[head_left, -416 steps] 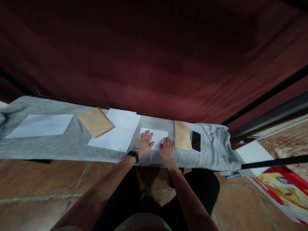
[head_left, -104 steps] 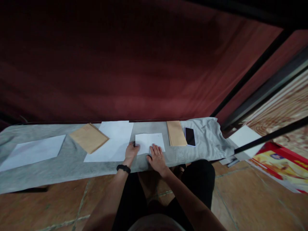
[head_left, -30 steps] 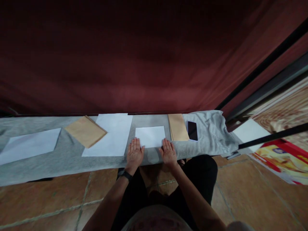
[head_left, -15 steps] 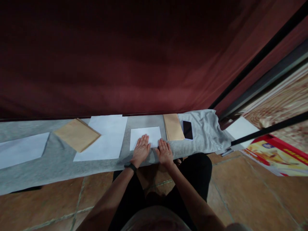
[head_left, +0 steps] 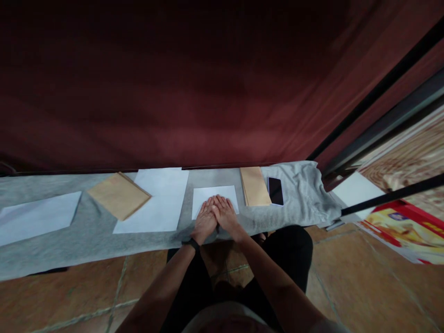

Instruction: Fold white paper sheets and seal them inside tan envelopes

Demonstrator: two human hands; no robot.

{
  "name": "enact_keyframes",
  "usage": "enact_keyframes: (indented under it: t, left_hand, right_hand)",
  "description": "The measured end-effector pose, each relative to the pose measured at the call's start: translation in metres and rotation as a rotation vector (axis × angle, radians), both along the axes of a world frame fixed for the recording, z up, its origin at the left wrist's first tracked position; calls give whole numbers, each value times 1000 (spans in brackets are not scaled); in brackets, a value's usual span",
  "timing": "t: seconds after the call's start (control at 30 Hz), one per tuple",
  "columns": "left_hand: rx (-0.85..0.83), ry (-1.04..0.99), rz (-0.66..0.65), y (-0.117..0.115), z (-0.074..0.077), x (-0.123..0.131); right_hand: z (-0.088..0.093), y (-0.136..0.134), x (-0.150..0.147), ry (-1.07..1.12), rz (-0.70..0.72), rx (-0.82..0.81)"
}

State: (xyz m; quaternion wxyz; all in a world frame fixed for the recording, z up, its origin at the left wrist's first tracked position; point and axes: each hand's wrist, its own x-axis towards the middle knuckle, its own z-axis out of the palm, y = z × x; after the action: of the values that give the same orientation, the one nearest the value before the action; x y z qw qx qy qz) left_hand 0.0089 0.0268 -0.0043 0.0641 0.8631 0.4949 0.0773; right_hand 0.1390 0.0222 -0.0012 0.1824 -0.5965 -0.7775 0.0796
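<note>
With the left hand (head_left: 204,222) and right hand (head_left: 225,215) together, palms down on the small white sheet (head_left: 199,196), even, flat pressure should help prevent creases.

Narrow gap between small sheet (head_left: 198,201) and rightmost envelopes (head_left: 255,187)

"Where does the single camera sit?"
"On the head, above the black-trousered legs (head_left: 293,254), looking forward and steeply down."
"How close?"
"Far enough back for grey cloth (head_left: 104,240), dark-red curtain (head_left: 208,115) and floor tiles (head_left: 350,277) together."
</note>
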Motion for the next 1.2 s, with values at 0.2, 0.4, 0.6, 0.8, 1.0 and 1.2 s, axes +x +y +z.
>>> enact_keyframes:
  t: [0.2,0.4,0.6,0.8,1.0,1.2]
  left_hand:
    - [-3,-29,58,2,2,2]
    - [-7,-45,142,13,2,-7]
    - [49,-66,240,18,0,-18]
    - [73,-65,358,20,-3,-27]
    - [122,-90,411,20,-1,-22]
    - [69,-103,173,29,9,16]
  right_hand:
    - [-1,0,5,-26,-15,7]
    - [-2,1,15,-66,-102,37]
    - [-10,-3,30,-73,-208,97]
    - [-13,-11,37,-70,-265,103]
    - [-13,-14,38,-69,-275,93]
    - [-15,-15,38,-34,-273,165]
